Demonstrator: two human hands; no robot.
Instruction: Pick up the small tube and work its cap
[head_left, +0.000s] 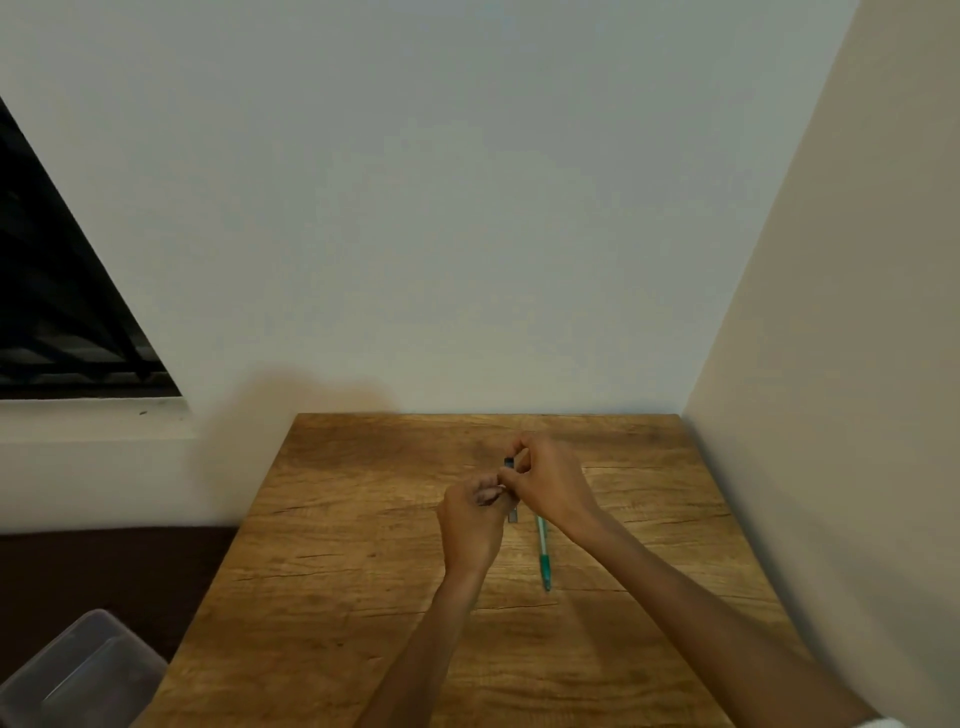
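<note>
Dark slim object (511, 488) — pinched between both hands' grips; upright.

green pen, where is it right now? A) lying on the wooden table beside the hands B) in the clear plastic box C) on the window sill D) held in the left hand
A. The green pen lies flat on the wooden table, just under the right hand and its wrist. Both that hand and the left hand grip a small dark object instead.
</note>
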